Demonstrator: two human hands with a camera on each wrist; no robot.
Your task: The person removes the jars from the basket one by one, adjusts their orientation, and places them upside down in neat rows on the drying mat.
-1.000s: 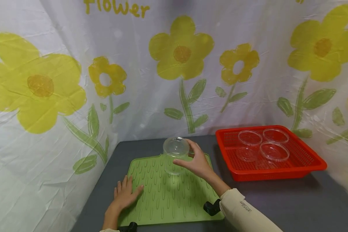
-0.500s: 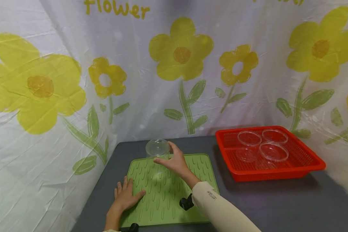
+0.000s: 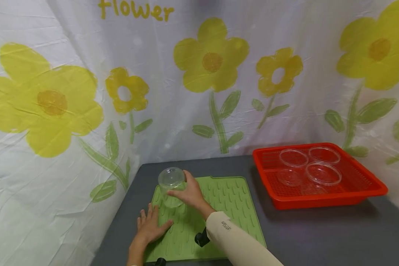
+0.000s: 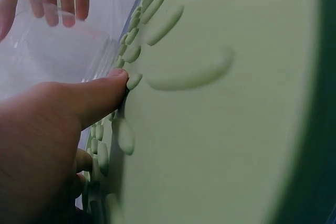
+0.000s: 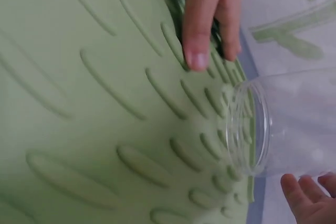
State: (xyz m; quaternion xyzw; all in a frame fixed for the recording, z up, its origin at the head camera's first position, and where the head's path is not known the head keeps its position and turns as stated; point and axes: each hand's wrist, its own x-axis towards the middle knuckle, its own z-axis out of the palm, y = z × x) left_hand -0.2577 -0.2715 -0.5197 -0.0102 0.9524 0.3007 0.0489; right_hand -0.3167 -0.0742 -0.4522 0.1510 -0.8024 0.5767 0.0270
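In the head view my right hand [image 3: 192,193] grips a clear plastic jar [image 3: 171,184] from its right side, over the far left part of a green ridged mat [image 3: 226,212]. The right wrist view shows the jar's ringed mouth [image 5: 247,129] turned toward the mat, so it is upside down. Whether the rim touches the mat, I cannot tell. My left hand [image 3: 150,228] rests with spread, straight fingers on the mat's left edge, just nearer than the jar. Its thumb [image 4: 105,90] lies on the mat in the left wrist view.
A red perforated basket [image 3: 332,201] stands at the right of the grey table [image 3: 306,232], holding several clear jars [image 3: 323,173]. Behind the table hangs a white cloth [image 3: 173,111] printed with yellow flowers.
My right hand has carried the jar leftward across the mat and then a little lower, nearer my left hand. My left hand stays on the mat. The head view has shifted slightly.
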